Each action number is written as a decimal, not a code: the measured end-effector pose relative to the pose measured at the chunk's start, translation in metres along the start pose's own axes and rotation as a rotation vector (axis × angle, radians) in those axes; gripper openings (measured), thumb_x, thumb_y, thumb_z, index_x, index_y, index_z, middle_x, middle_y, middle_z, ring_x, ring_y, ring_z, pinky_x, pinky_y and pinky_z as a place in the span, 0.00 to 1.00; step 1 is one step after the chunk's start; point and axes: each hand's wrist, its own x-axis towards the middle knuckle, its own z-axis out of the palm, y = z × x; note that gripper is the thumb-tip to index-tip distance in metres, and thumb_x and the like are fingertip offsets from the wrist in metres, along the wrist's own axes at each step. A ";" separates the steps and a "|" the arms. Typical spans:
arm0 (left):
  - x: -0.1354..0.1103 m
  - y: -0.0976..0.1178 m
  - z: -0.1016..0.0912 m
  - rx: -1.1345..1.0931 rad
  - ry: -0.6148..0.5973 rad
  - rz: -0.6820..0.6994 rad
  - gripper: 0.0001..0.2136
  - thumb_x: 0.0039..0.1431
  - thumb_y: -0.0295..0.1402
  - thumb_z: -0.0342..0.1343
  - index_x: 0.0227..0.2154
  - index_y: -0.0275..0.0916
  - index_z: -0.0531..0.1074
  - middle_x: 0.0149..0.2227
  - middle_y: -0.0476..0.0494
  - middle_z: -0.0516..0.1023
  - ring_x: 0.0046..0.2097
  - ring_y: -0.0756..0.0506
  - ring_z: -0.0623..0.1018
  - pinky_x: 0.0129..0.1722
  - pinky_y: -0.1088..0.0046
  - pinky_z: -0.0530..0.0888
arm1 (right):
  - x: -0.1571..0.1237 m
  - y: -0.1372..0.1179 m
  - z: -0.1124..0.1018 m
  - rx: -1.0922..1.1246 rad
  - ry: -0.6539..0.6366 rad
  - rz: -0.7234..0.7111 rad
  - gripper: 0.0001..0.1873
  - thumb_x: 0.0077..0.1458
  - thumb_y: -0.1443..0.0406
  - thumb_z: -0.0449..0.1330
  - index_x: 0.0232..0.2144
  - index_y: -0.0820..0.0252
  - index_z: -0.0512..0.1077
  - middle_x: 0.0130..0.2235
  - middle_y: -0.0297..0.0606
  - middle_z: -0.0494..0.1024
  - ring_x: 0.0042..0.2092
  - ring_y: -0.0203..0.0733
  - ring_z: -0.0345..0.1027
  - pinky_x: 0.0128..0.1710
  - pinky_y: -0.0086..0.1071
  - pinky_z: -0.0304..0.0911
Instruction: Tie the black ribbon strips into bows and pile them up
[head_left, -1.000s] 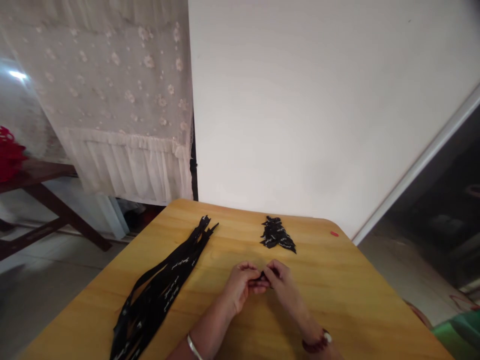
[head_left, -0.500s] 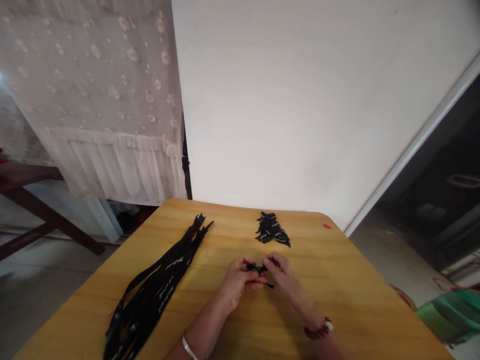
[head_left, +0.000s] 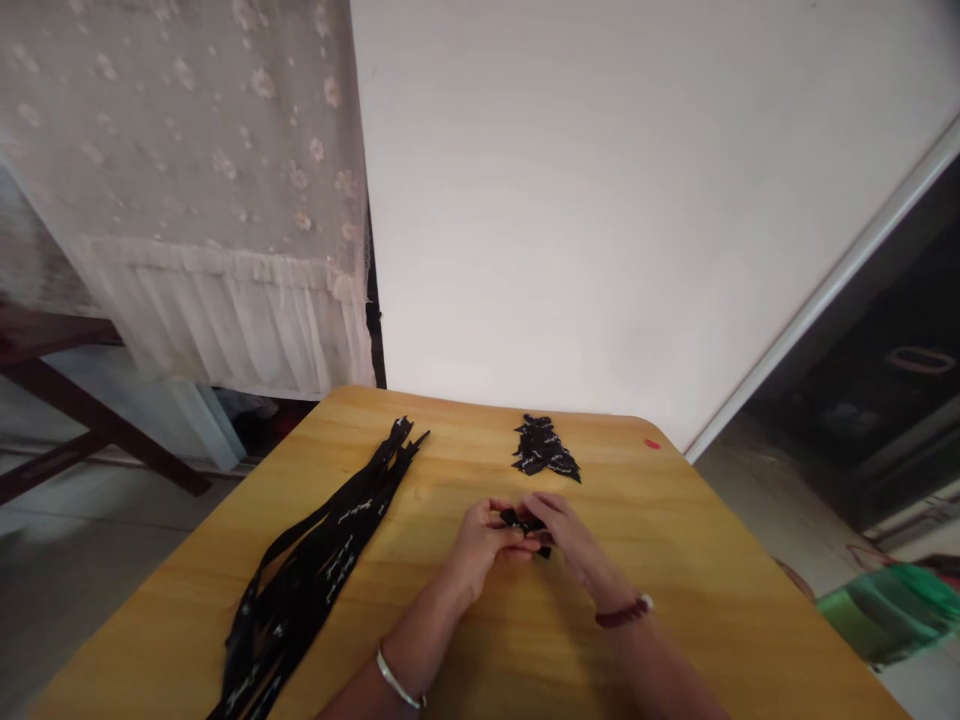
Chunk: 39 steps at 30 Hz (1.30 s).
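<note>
Okay, from my end the view's pretty clear: both hands are together just past the middle of the wooden bench (head_left: 660,570), with the left hand (head_left: 476,545) and right hand (head_left: 570,540) pinching a small piece of black ribbon (head_left: 529,522) between them. The fingers (head_left: 499,520) are closed narrow on it, but I can't tell how it's folded. Just beyond them, near the far edge, is a heap of short black ribbon pieces (head_left: 544,450) with white script. Long black ribbon strips (head_left: 315,570) lie well to the left, running toward the near edge. A tiny red scrap (head_left: 652,444) sits by the far right corner. Left wrist has a silver bangle (head_left: 396,682), right wrist a dark red bead bracelet (head_left: 624,611).
</note>
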 end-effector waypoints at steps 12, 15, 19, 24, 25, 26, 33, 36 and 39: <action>0.001 0.000 -0.005 -0.159 -0.098 -0.022 0.09 0.42 0.28 0.57 0.28 0.34 0.65 0.25 0.42 0.75 0.28 0.45 0.76 0.26 0.73 0.70 | -0.004 0.005 0.000 0.050 -0.027 -0.127 0.12 0.39 0.59 0.58 0.16 0.61 0.64 0.16 0.26 0.62 0.20 0.30 0.56 0.20 0.24 0.51; 0.001 0.000 -0.004 -0.153 -0.124 -0.023 0.09 0.41 0.29 0.57 0.27 0.34 0.64 0.25 0.41 0.75 0.29 0.44 0.76 0.26 0.73 0.70 | -0.004 0.004 0.002 0.010 0.029 -0.132 0.12 0.38 0.59 0.58 0.14 0.60 0.62 0.16 0.26 0.61 0.20 0.31 0.56 0.19 0.25 0.52; 0.001 0.000 -0.003 -0.172 -0.130 -0.042 0.08 0.42 0.29 0.56 0.25 0.34 0.63 0.24 0.42 0.74 0.29 0.44 0.76 0.28 0.73 0.70 | -0.003 0.007 0.003 -0.010 0.089 -0.132 0.11 0.37 0.59 0.58 0.14 0.59 0.61 0.17 0.28 0.62 0.22 0.34 0.59 0.21 0.26 0.55; -0.001 0.003 -0.003 -0.212 -0.112 -0.085 0.07 0.44 0.29 0.55 0.27 0.34 0.63 0.27 0.42 0.75 0.30 0.43 0.76 0.27 0.73 0.71 | -0.001 0.011 0.002 -0.006 0.173 -0.152 0.11 0.38 0.60 0.57 0.15 0.59 0.59 0.18 0.28 0.61 0.24 0.35 0.59 0.22 0.26 0.56; -0.002 0.004 -0.004 -0.219 -0.110 -0.099 0.08 0.44 0.29 0.54 0.29 0.35 0.63 0.29 0.42 0.75 0.30 0.43 0.76 0.25 0.73 0.71 | -0.001 0.011 0.001 -0.010 0.187 -0.175 0.12 0.39 0.60 0.56 0.15 0.59 0.59 0.18 0.28 0.61 0.24 0.34 0.58 0.23 0.26 0.55; -0.002 0.005 -0.005 -0.223 -0.107 -0.109 0.08 0.44 0.29 0.54 0.30 0.35 0.63 0.30 0.43 0.74 0.29 0.43 0.76 0.23 0.74 0.70 | -0.001 0.010 0.000 -0.009 0.198 -0.197 0.12 0.39 0.59 0.56 0.15 0.59 0.59 0.18 0.28 0.61 0.24 0.34 0.58 0.23 0.26 0.55; 0.000 0.008 -0.013 -0.171 -0.010 -0.123 0.10 0.40 0.26 0.57 0.28 0.34 0.64 0.26 0.49 0.73 0.21 0.50 0.74 0.16 0.79 0.68 | -0.001 0.006 0.000 0.007 0.151 -0.264 0.16 0.40 0.54 0.56 0.16 0.60 0.60 0.18 0.29 0.61 0.23 0.34 0.57 0.23 0.26 0.54; 0.001 0.005 -0.011 -0.135 -0.007 -0.105 0.09 0.38 0.24 0.58 0.25 0.34 0.65 0.23 0.50 0.71 0.20 0.51 0.73 0.14 0.81 0.67 | 0.000 0.007 0.002 -0.020 0.116 -0.303 0.16 0.40 0.54 0.57 0.16 0.60 0.61 0.17 0.28 0.61 0.23 0.33 0.56 0.23 0.26 0.54; 0.003 0.003 -0.009 -0.126 0.035 -0.085 0.07 0.38 0.23 0.57 0.23 0.33 0.65 0.20 0.51 0.70 0.19 0.52 0.73 0.13 0.82 0.65 | 0.000 0.008 0.003 -0.021 0.091 -0.292 0.15 0.40 0.55 0.57 0.15 0.61 0.61 0.17 0.29 0.61 0.23 0.33 0.56 0.24 0.27 0.54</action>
